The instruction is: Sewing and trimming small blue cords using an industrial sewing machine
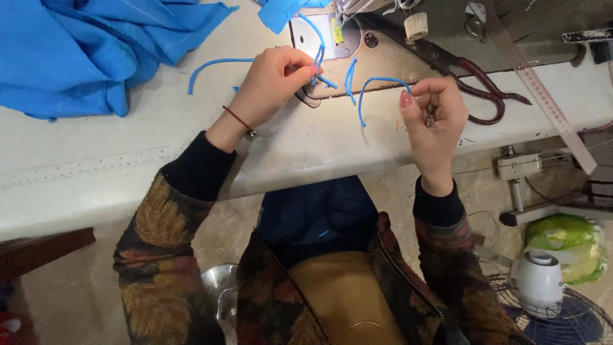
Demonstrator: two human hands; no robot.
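White and scuffed, the tabletop [306,144] carries a sewing machine bed [383,61], and everything else sits around that metal plate. Seen from the head camera, the left hand [271,83] is just left of the plate, its grip pinched narrow on a thin blue strip [319,54]; that strip runs up and away from the fingertips toward the needle area, its long axis nearly upright in the picture with a slight curve. The right hand [434,112] sits at the plate's near right corner, its grip closed on the end of a second blue strip [377,86], which arches up from the thumb, bends left and hangs down toward the tabletop's front edge. A small metal tool shows in the same hand, though its kind cannot be told. Between the hands a short blue piece [349,80] lies on the plate. Left of the plate lie another loose strip [214,67] and heaped blue cloth [83,51]. Dark red-handled scissors [476,80] rest to the right.
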